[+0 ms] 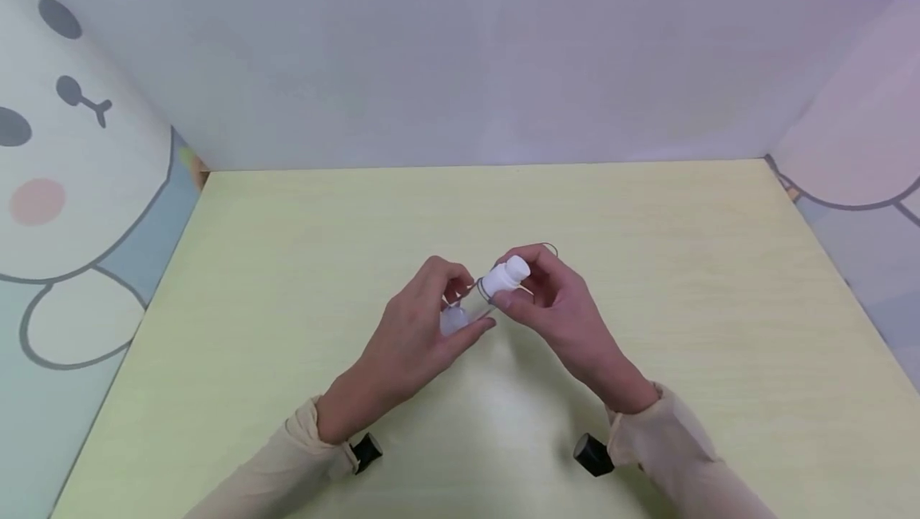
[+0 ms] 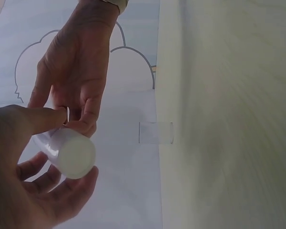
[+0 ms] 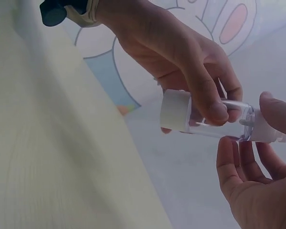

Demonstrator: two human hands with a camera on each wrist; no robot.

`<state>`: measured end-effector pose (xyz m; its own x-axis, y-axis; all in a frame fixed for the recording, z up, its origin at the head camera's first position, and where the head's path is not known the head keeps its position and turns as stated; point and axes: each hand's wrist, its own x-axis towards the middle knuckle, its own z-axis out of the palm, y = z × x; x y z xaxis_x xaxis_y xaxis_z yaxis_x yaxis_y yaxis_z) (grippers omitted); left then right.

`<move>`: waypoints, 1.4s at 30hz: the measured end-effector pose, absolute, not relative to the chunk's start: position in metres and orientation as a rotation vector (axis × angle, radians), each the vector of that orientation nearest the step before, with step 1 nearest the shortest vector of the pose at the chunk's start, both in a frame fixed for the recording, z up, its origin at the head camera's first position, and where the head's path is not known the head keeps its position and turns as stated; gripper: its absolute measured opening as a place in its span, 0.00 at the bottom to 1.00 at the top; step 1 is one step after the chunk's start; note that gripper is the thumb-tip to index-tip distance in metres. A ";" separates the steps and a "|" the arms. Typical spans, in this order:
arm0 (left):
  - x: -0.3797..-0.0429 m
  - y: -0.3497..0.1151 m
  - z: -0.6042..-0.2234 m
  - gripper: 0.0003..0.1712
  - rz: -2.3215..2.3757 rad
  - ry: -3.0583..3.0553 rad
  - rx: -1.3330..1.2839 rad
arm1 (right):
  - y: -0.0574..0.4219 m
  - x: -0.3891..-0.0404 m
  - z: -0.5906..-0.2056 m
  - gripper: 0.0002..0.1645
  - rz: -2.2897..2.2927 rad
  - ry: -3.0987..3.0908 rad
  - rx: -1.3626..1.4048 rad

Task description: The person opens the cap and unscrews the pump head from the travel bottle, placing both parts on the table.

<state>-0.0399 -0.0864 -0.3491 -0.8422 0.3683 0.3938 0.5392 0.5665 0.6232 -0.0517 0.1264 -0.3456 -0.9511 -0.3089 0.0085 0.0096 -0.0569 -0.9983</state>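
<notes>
A small clear cylindrical bottle (image 1: 474, 305) with white ends is held between both hands, tilted above the table. My left hand (image 1: 410, 335) grips its clear body (image 3: 202, 128) near the wide white base (image 2: 77, 157). At the upper end, my right hand (image 1: 571, 311) pinches the white top (image 1: 503, 276), thumb on one side and fingers on the other. This top narrows to a small white tip. A thin dark ring circles the bottle where the top meets the body. One thin dark loop (image 1: 550, 247) shows behind the right fingers.
Under the hands lies a pale wooden table (image 1: 302, 247). A plain wall (image 1: 460, 56) rises at its back edge, and cartoon-printed panels (image 1: 79, 184) stand along the sides. Black cylindrical devices (image 1: 366, 452) sit at both wrists. Low on the wall is a clear rectangular patch (image 2: 155, 132).
</notes>
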 end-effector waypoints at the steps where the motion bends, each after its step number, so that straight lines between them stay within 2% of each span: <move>1: -0.040 -0.086 -0.350 0.29 -1.131 -2.576 -0.757 | 0.125 -0.051 -0.346 0.18 -2.120 1.999 -0.318; 7: -0.037 -0.084 -0.351 0.30 -1.105 -2.546 -0.744 | 0.122 -0.050 -0.346 0.17 -2.160 2.070 -0.302; 16: -0.037 -0.086 -0.349 0.27 -1.189 -2.465 -0.768 | 0.120 -0.046 -0.345 0.20 -2.194 2.162 -0.291; 26: -0.039 -0.089 -0.346 0.24 -1.398 -2.385 -0.842 | 0.125 -0.045 -0.344 0.22 -2.225 2.142 -0.467; 34: -0.039 -0.089 -0.346 0.27 -1.409 -2.439 -0.768 | 0.122 -0.045 -0.340 0.32 -2.219 2.056 -0.495; 42: -0.039 -0.087 -0.348 0.27 -1.378 -2.470 -0.788 | 0.118 -0.042 -0.342 0.26 -2.235 2.052 -0.387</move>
